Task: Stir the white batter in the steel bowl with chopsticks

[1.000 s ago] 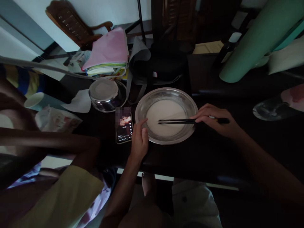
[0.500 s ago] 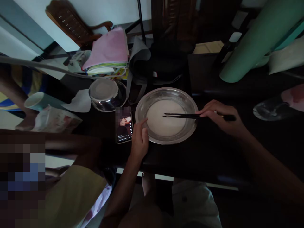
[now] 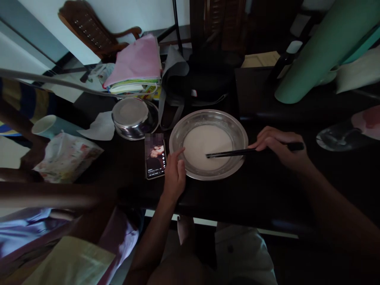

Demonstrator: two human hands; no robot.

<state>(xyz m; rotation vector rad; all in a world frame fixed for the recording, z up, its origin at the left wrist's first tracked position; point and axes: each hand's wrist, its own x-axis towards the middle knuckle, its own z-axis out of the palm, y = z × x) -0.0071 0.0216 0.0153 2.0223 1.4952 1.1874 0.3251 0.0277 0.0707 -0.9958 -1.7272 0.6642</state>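
A wide metal basin (image 3: 208, 175) on the dark table contains a milky white liquid (image 3: 204, 142). My left hand (image 3: 174, 176) steadies the basin's left rim, with its index finger reaching over the edge. Black chopsticks (image 3: 228, 153) are gripped in my right hand (image 3: 279, 144), off to the basin's right. Their tips, held close together, are at the liquid near the middle; the exact depth cannot be seen. Just left of the basin lies a phone (image 3: 156, 160) with a lit screen, partly pixelated.
An upturned metal bowl (image 3: 133, 116) stands at the back left. Behind the basin are a black bag (image 3: 204, 83) and a pink-topped stack of folders (image 3: 138, 59). A green cylinder (image 3: 314, 59) leans at the right. On the left, other people's arms (image 3: 53, 196) reach near a plastic bag (image 3: 69, 158).
The chopsticks' tips have moved slightly down and closer together as my right hand shifted right. My left hand is unmoved. A person at the left has shifted, uncovering more of the plastic bag.
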